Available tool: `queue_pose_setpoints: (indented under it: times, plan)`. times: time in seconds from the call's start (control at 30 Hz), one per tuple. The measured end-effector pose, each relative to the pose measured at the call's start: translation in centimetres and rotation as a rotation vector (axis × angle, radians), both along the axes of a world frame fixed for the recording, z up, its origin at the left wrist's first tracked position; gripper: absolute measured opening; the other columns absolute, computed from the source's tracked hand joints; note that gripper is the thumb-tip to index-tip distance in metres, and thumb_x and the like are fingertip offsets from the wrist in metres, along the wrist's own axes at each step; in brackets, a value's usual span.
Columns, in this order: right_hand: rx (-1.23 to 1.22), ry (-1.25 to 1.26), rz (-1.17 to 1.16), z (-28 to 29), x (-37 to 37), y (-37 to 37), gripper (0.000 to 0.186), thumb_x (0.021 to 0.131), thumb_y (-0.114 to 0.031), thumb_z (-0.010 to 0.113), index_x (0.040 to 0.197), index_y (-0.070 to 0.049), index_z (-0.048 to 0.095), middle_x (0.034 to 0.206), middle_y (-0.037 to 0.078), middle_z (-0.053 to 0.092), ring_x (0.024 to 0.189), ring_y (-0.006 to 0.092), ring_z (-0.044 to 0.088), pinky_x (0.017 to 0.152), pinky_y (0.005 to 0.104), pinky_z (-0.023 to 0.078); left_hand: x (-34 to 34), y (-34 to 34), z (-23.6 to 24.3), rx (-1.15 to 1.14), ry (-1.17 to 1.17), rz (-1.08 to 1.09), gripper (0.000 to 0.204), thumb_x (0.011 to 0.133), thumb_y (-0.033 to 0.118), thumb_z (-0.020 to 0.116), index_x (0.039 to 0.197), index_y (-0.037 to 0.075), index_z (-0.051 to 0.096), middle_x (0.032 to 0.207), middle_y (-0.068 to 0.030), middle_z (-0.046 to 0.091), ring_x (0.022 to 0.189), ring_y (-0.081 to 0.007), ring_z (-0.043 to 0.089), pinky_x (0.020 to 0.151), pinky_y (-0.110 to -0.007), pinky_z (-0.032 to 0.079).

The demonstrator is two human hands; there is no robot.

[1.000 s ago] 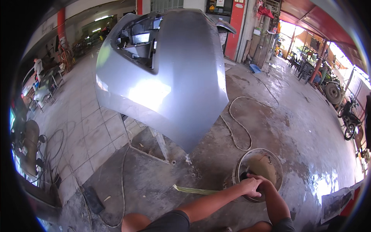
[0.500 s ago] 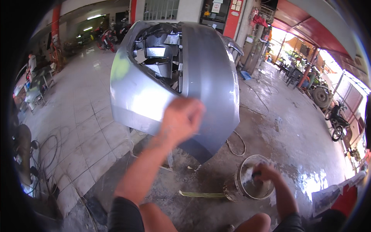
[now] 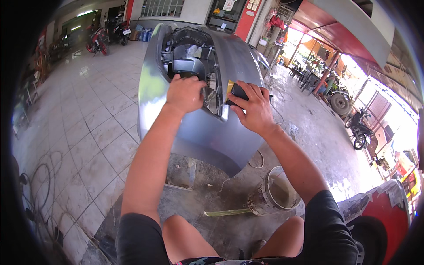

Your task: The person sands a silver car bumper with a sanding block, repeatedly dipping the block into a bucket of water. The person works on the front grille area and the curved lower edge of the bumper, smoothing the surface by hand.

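the step in hand looks to be working the dark block (image 3: 239,92) with its yellow sheet (image 3: 230,86) at the face of the grey car bumper cover (image 3: 207,137). the right hand (image 3: 256,108) holds that block, thumb below and fingers over the top, just beside the right edge of the large opening (image 3: 191,47). the left hand (image 3: 184,93) has its fingers bent inward at the opening's left edge; whether it grips the rim, merely rests there or has something in it, i cannot tell. my judgement is that the next move calls for the block laid flat, with light, even pressure near that edge, and the bumper cover kept steady.

the block's underside is hidden by the fingers and the angle, so contact with the bumper cover is unclear. the left palm is out of sight. what lies in the bucket (image 3: 257,201), on the floor near the right knee, is hard to make out. the forearms mask parts of the bumper cover, and its support (image 3: 191,174) shows only in part beneath.
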State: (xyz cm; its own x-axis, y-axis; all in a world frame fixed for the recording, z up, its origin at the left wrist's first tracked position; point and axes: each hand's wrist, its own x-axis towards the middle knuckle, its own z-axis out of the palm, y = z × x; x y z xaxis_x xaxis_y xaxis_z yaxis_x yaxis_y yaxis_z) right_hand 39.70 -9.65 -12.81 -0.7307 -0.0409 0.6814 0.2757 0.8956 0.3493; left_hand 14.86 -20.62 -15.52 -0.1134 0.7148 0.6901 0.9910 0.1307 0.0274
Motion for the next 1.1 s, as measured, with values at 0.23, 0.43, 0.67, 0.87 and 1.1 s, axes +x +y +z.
queue_pose_setpoints:
  times: [0.23,0.43,0.67,0.87,1.1]
  plan:
    - [0.051,-0.122,-0.24,4.2,-8.4,5.2,0.032,0.093,-0.038,0.074,0.123,-0.03,0.08,0.146,0.004,0.063,0.132,0.0277,0.057,0.108,0.0536,0.041,0.6,0.0,-1.9,-0.03,0.055,0.065,0.034,0.084,0.029,0.07,0.116,0.02,0.081,0.109,-0.0043,0.074,0.102,-0.023,0.072,0.1,-0.042,0.043]
    - [0.082,-0.132,-0.278,8.3,-11.2,6.5,0.031,0.093,-0.039,0.074,0.122,-0.031,0.08,0.147,0.002,0.063,0.136,0.027,0.056,0.11,0.054,0.042,-0.2,0.6,-0.9,0.149,0.082,0.001,0.032,0.081,0.021,0.07,0.11,0.018,0.082,0.108,-0.002,0.076,0.097,-0.0226,0.073,0.091,-0.04,0.047]
    - [0.081,-0.3,0.145,2.2,-2.7,3.8,0.034,0.083,-0.031,0.084,0.116,-0.031,0.081,0.146,0.003,0.063,0.127,0.0256,0.06,0.105,0.0526,0.043,-0.4,0.9,-2.2,0.173,0.068,-0.021,0.03,0.08,0.024,0.071,0.106,0.016,0.083,0.106,-0.0042,0.074,0.097,-0.022,0.072,0.094,-0.04,0.046]
    - [0.072,-0.226,-0.308,13.9,-18.3,14.1,0.036,0.097,-0.042,0.07,0.131,-0.032,0.076,0.148,0.001,0.063,0.141,0.0262,0.053,0.116,0.0569,0.037,0.3,0.2,-1.6,0.229,0.035,-0.033,0.032,0.077,0.017,0.07,0.106,0.015,0.084,0.112,-0.0042,0.077,0.096,-0.0221,0.073,0.091,-0.038,0.049]
    - [0.05,-0.195,-0.266,14.4,-18.8,17.2,0.039,0.097,-0.044,0.07,0.134,-0.033,0.075,0.146,0.002,0.065,0.143,0.027,0.053,0.117,0.0583,0.035,1.0,0.7,-1.0,0.222,0.003,-0.044,0.031,0.078,0.016,0.07,0.105,0.016,0.084,0.107,-0.0015,0.077,0.092,-0.0213,0.073,0.089,-0.039,0.05]
